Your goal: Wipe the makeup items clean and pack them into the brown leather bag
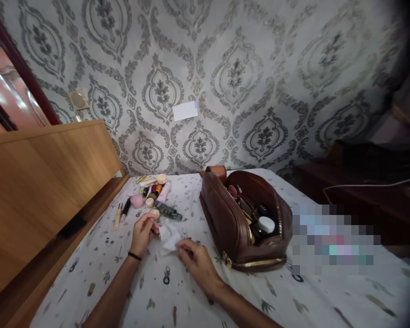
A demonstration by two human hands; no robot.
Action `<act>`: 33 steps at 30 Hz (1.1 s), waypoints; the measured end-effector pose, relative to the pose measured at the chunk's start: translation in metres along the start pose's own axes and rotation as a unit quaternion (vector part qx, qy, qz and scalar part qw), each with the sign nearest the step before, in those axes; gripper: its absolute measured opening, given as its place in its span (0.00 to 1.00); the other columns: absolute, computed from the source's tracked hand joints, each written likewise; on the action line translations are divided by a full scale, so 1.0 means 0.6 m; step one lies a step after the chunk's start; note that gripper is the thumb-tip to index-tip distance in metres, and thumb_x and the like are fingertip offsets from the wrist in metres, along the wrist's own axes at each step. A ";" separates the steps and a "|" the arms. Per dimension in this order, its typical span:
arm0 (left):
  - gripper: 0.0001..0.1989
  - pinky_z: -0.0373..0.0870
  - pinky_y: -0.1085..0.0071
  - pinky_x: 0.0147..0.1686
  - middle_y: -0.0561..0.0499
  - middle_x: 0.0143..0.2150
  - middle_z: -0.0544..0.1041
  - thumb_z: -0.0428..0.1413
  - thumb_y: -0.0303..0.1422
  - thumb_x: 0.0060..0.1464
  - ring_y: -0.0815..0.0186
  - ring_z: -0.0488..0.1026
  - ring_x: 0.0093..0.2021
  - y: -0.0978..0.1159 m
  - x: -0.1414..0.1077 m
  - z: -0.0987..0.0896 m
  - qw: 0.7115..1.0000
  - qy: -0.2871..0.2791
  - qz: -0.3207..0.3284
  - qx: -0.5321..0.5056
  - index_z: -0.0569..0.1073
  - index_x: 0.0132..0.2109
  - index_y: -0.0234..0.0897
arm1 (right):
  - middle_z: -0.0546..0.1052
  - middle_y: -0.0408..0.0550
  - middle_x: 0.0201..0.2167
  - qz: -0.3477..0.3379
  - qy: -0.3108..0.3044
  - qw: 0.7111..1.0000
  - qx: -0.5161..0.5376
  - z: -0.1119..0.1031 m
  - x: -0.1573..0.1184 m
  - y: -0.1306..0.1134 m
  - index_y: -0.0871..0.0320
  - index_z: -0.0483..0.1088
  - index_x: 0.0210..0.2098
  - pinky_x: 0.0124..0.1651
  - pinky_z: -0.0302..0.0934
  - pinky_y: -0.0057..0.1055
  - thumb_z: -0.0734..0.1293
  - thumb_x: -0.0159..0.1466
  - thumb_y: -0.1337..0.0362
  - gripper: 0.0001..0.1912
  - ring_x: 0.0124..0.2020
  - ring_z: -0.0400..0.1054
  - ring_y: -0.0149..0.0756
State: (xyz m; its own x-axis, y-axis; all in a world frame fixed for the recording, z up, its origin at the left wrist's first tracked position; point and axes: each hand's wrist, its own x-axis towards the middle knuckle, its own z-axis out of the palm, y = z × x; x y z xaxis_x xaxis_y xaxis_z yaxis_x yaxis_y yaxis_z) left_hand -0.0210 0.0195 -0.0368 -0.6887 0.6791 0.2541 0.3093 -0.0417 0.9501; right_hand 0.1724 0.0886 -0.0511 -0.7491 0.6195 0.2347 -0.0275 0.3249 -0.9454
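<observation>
A thin white tissue [170,238] stretches between my two hands above the printed sheet. My left hand [143,234], with a dark band at the wrist, has its fingers closed at the tissue's left edge; whether something small is also in them I cannot tell. My right hand [198,264] pinches the tissue's right corner between thumb and fingers. Just beyond my left fingers is a small pale-lidded jar [154,213]. A dark green bottle [167,210] lies behind the tissue. To the right stands an open brown toiletry bag [222,218] with bottles and a white-lidded jar [265,224] inside.
Several cosmetics lie at the back left, among them a pink jar [137,201], a pink tube [164,192] and a black tube [125,209]. A wooden board [54,182] borders the left side. The patterned wall [198,82] rises behind. A blurred patch [335,241] hides something at right.
</observation>
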 end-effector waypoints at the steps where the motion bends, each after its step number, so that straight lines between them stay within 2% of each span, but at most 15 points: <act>1: 0.18 0.54 0.78 0.14 0.53 0.23 0.72 0.52 0.47 0.53 0.69 0.69 0.19 -0.003 0.004 -0.006 1.000 0.007 0.005 0.017 0.71 0.39 0.35 | 0.76 0.45 0.25 -0.003 -0.005 1.000 -0.008 -0.001 -0.002 0.001 0.60 0.74 0.36 0.32 0.60 0.29 0.60 0.62 0.63 0.12 0.28 0.69 0.35; 4: 0.16 0.63 0.74 0.20 0.53 0.24 0.72 0.49 0.43 0.54 0.67 0.70 0.22 -0.001 0.034 -0.031 0.995 0.033 0.029 0.091 0.71 0.39 0.35 | 0.77 0.46 0.26 0.000 -0.014 1.000 -0.017 -0.002 -0.004 0.001 0.60 0.73 0.36 0.32 0.60 0.28 0.60 0.63 0.64 0.11 0.28 0.70 0.35; 6: 0.13 0.70 0.69 0.30 0.51 0.27 0.74 0.49 0.39 0.54 0.64 0.72 0.29 0.005 0.072 -0.050 0.985 0.052 0.050 0.155 0.72 0.39 0.37 | 0.77 0.45 0.26 0.002 -0.019 1.000 -0.021 -0.002 -0.004 -0.001 0.59 0.73 0.37 0.32 0.60 0.28 0.60 0.62 0.65 0.11 0.29 0.70 0.34; 8: 0.10 0.70 0.64 0.43 0.48 0.36 0.77 0.50 0.36 0.53 0.60 0.73 0.40 0.013 0.121 -0.067 0.970 0.065 0.067 0.226 0.73 0.38 0.38 | 0.78 0.45 0.26 0.003 -0.022 0.999 -0.029 -0.001 -0.004 -0.003 0.59 0.73 0.37 0.32 0.59 0.27 0.60 0.62 0.66 0.11 0.29 0.70 0.34; 10: 0.10 0.66 0.60 0.51 0.46 0.41 0.76 0.50 0.32 0.53 0.56 0.71 0.47 0.018 0.171 -0.078 0.951 0.063 0.065 0.296 0.73 0.39 0.37 | 0.77 0.44 0.26 0.005 -0.024 0.999 -0.036 -0.001 -0.004 -0.006 0.59 0.74 0.36 0.32 0.59 0.27 0.60 0.62 0.67 0.11 0.28 0.69 0.33; 13: 0.13 0.62 0.59 0.56 0.44 0.46 0.75 0.52 0.27 0.50 0.53 0.69 0.54 0.013 0.234 -0.080 0.920 0.042 0.042 0.388 0.74 0.44 0.37 | 0.77 0.43 0.25 0.008 -0.025 0.999 -0.040 -0.002 -0.004 -0.010 0.59 0.74 0.36 0.31 0.57 0.26 0.60 0.61 0.68 0.11 0.27 0.68 0.33; 17: 0.19 0.63 0.53 0.55 0.41 0.53 0.72 0.57 0.26 0.51 0.50 0.68 0.56 -0.005 0.283 -0.071 0.875 -0.016 -0.003 0.484 0.73 0.51 0.38 | 0.75 0.43 0.23 0.022 -0.022 0.998 -0.045 -0.002 -0.004 -0.011 0.59 0.75 0.35 0.30 0.56 0.25 0.60 0.60 0.69 0.11 0.26 0.67 0.32; 22: 0.19 0.67 0.51 0.53 0.44 0.57 0.70 0.57 0.37 0.59 0.55 0.69 0.55 -0.015 0.309 -0.065 0.826 -0.072 -0.035 0.558 0.69 0.55 0.37 | 0.75 0.42 0.24 0.015 -0.020 0.999 -0.046 -0.003 -0.005 -0.011 0.58 0.76 0.35 0.30 0.57 0.25 0.60 0.60 0.70 0.12 0.26 0.66 0.32; 25: 0.19 0.67 0.50 0.53 0.44 0.58 0.69 0.56 0.38 0.60 0.55 0.69 0.55 -0.014 0.309 -0.060 0.812 -0.078 -0.033 0.577 0.69 0.56 0.36 | 0.74 0.42 0.23 0.011 -0.017 0.998 -0.054 -0.003 -0.005 -0.012 0.58 0.76 0.36 0.29 0.56 0.24 0.60 0.60 0.70 0.12 0.25 0.65 0.31; 29: 0.16 0.64 0.47 0.53 0.40 0.56 0.71 0.58 0.31 0.56 0.50 0.68 0.56 -0.009 0.298 -0.052 0.821 -0.056 -0.019 0.568 0.70 0.51 0.35 | 0.74 0.42 0.23 0.012 -0.019 0.998 -0.057 -0.003 -0.005 -0.009 0.57 0.77 0.36 0.28 0.56 0.23 0.60 0.59 0.71 0.13 0.25 0.65 0.31; 31: 0.16 0.60 0.44 0.54 0.37 0.54 0.73 0.59 0.27 0.51 0.45 0.68 0.57 -0.003 0.294 -0.054 0.835 -0.028 -0.009 0.549 0.71 0.48 0.36 | 0.75 0.42 0.23 0.012 -0.018 0.998 -0.057 -0.002 -0.004 -0.007 0.57 0.76 0.36 0.28 0.56 0.23 0.60 0.59 0.71 0.13 0.25 0.66 0.31; 33: 0.17 0.59 0.43 0.54 0.36 0.53 0.73 0.58 0.28 0.49 0.42 0.68 0.57 0.007 0.290 -0.060 0.854 0.005 0.002 0.520 0.70 0.47 0.36 | 0.75 0.42 0.23 0.014 -0.018 0.998 -0.055 -0.001 -0.004 -0.005 0.58 0.76 0.36 0.28 0.56 0.24 0.61 0.59 0.71 0.13 0.25 0.66 0.31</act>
State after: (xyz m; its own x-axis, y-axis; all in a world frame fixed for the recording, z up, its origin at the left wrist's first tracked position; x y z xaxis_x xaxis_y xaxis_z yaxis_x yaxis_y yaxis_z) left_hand -0.1629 0.1111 0.0176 -0.6897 0.6743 0.2639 0.7238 0.6325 0.2758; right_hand 0.1747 0.0868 -0.0489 -0.7716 0.6045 0.1981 0.0657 0.3854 -0.9204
